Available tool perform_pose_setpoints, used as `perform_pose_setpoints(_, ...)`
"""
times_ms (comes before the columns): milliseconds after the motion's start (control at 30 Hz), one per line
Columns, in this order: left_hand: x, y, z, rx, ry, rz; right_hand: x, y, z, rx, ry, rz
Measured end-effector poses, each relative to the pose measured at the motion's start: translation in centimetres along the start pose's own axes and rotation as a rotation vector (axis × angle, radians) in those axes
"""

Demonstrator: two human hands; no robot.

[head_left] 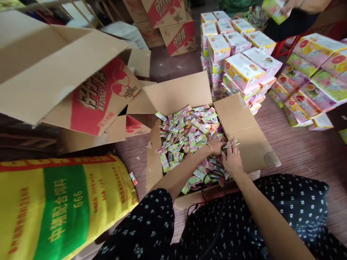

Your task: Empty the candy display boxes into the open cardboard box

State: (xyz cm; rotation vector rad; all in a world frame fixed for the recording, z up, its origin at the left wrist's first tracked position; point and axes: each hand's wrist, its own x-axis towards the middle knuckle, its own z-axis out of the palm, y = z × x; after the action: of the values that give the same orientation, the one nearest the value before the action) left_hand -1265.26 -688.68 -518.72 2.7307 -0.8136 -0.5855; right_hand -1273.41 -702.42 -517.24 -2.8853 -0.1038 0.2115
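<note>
An open cardboard box [230, 117] stands in front of me, filled with small flat packets [187, 133] in green and pink. My left hand [216, 145], with a thin bracelet at its wrist, is over the packets near the box's right side. Its fingers are curled down, and what lies under them is hidden. Close beside it, at the right flap, is my right hand [232, 159]. Its thumb and fingers are bent around a small green packet [236, 143], whose end sticks out past the fingertips.
Stacked printed cartons [244, 70] stand behind the box, with another pile [306, 90] farther right. Large open cardboard boxes [103, 94] lie on the left. A yellow and green sack [108, 191] is at lower left. A black cable [222, 202] hangs before me. Another person's hand [291, 6] holds a carton.
</note>
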Motion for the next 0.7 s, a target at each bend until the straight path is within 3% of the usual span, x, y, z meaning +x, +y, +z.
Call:
perform_pose_setpoints(67,-0.8,-1.4,-2.7,-0.077,0.021,0.112,-0.2,-0.4,1.0,0.046,0.023,-0.047)
perform_pose_setpoints(133,-2.0,-3.3,-5.1,-0.135,0.084,0.213,-0.3,-0.7,1.9,0.057,-0.089,-0.121)
perform_pose_setpoints(200,-2.9,-5.5,-6.7,-0.152,0.164,0.185,-0.4,-0.9,2.7,0.023,-0.268,-0.188)
perform_pose_setpoints(233,-3.1,-6.6,-7.0,-0.138,0.217,0.102,-0.4,-1.0,3.0,-0.002,-0.337,-0.218)
perform_pose_setpoints(300,-2.9,-8.6,-6.7,-0.093,0.301,-0.134,-0.4,-0.9,3.4,-0.040,-0.397,-0.292)
perform_pose_setpoints(400,-1.0,-10.8,-4.2,-0.095,0.291,-0.416,-0.1,-0.3,3.8,-0.043,-0.422,-0.413)
perform_pose_setpoints(533,3.0,-11.7,-1.4,-0.143,0.209,-0.456,1.3,0.4,3.9,-0.026,-0.468,-0.489)
perform_pose_setpoints(633,5.3,-11.3,-1.9,-0.127,0.144,-0.430,2.3,0.3,3.6,-0.023,-0.451,-0.468)
perform_pose_setpoints(700,5.5,-10.9,-3.0,-0.136,0.127,-0.419,2.2,-0.2,3.1,-0.047,-0.438,-0.441)
